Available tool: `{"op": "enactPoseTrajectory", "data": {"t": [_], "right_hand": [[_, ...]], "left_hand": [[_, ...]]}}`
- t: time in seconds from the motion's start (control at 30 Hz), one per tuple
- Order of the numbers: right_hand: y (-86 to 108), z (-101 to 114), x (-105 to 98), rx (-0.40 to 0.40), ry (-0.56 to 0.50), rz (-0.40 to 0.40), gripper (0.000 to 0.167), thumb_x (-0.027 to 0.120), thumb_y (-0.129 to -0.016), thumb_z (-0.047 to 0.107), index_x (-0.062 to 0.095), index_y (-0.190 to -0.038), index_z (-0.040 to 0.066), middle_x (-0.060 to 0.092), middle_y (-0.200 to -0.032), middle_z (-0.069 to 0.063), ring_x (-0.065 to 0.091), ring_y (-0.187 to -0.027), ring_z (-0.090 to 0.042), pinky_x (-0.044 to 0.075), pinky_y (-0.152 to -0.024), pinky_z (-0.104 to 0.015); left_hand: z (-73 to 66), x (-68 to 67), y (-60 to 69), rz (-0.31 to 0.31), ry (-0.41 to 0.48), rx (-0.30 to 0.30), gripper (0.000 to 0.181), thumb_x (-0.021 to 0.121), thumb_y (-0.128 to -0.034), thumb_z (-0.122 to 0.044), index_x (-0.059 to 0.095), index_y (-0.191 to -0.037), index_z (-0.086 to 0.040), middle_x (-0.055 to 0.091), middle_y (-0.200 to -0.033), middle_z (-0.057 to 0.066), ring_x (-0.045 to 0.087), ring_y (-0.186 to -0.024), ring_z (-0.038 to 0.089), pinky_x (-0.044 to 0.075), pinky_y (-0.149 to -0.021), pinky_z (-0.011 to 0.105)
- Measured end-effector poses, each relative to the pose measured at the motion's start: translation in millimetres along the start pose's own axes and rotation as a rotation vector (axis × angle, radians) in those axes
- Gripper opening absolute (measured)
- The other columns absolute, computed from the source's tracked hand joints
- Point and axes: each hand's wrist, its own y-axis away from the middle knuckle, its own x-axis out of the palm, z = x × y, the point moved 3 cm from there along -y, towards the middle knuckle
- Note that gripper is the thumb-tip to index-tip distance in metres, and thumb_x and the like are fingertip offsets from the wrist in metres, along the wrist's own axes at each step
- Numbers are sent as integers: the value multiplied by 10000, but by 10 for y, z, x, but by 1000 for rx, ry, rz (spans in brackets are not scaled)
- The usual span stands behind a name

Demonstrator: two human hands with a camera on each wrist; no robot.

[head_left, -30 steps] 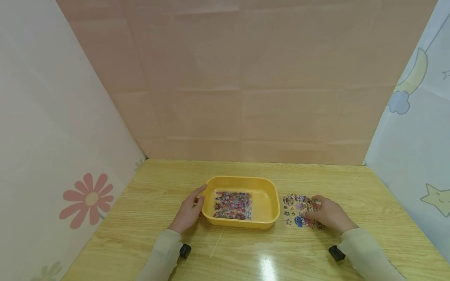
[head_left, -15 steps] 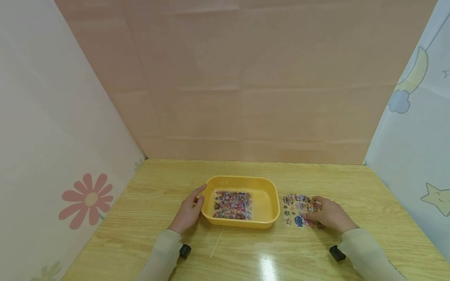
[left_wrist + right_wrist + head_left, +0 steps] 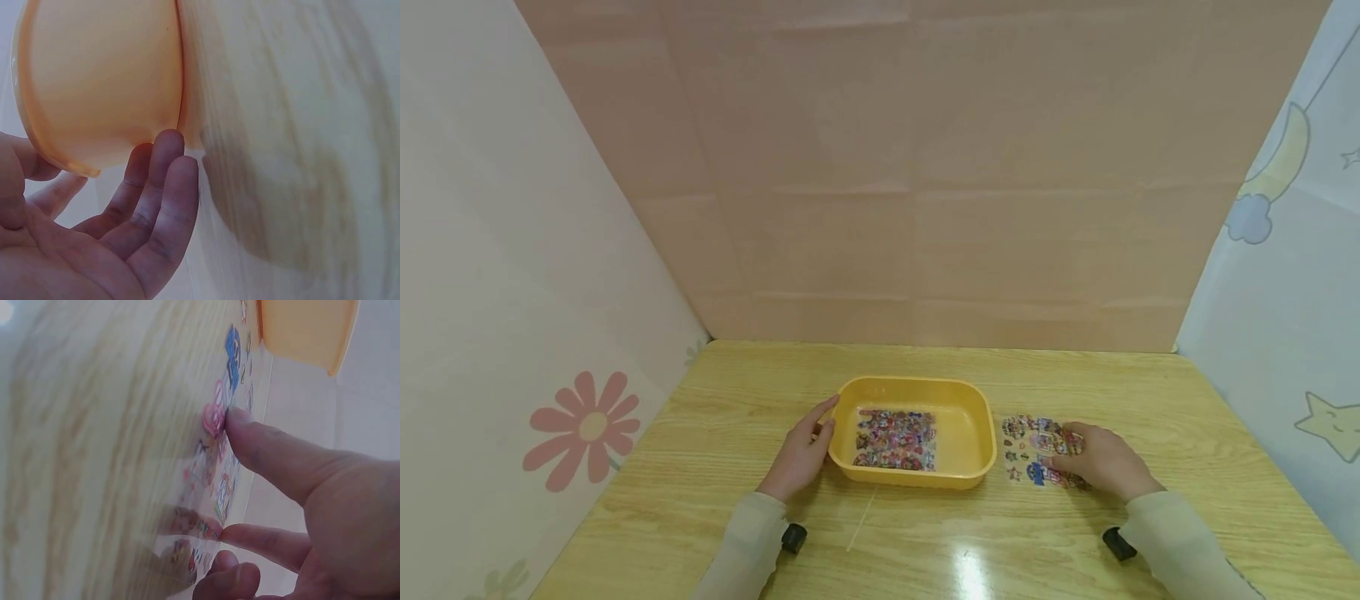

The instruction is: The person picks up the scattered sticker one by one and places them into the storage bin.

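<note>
The clear sticker sheet (image 3: 1026,446) lies flat on the wooden table (image 3: 925,529), just right of the yellow tray (image 3: 966,437), exactly where it lay a second ago; both hands and the tray likewise keep their places. The right hand (image 3: 1108,458) touches the sheet with thumb and forefinger spread; only its wrist view shows other fingers curled beneath the palm. The left hand (image 3: 801,458), fingers loosely bent, touches the tray's end. The head view alone shows a second sheet (image 3: 895,440) inside the tray.
</note>
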Motion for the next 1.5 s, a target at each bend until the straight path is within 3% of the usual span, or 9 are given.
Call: {"op": "enactPoseTrajectory", "data": {"t": [0.63, 1.07, 1.33, 1.5], "right_hand": [[24, 29, 5, -48, 7, -40, 813, 777, -827, 501, 557, -1356, -76, 589, -1279, -335, 521, -1173, -565, 460, -889, -657], [36, 50, 24, -45, -25, -30, 835, 758, -848, 495, 505, -1397, -79, 627, -1245, -297, 545, -1159, -541, 453, -897, -657], [6, 40, 26, 3, -62, -3, 970, 773, -828, 511, 375, -1446, -120, 665, -1145, -285, 602, -1075, -503, 479, -865, -634], [6, 22, 34, 22, -81, -10, 1067, 791, -799, 531, 301, -1456, -152, 625, -1178, -336, 589, -1081, -523, 475, -874, -643]], "left_hand": [[15, 5, 7, 6, -3, 9, 447, 419, -1095, -269, 404, -1541, -238, 616, -953, 95, 572, -680, 197, 511, -593, 306], [27, 10, -10, -1, -1, 10, 445, 426, -1092, -279, 409, -1536, -245, 618, -964, 94, 567, -673, 187, 510, -586, 308], [49, 12, -27, 1, 5, -4, 443, 433, -1090, -285, 417, -1531, -249, 611, -958, 97, 565, -665, 186, 509, -580, 312], [41, 18, -20, 4, 0, -2, 441, 430, -1091, -272, 417, -1531, -245, 611, -955, 97, 568, -667, 196, 509, -577, 312]]}}
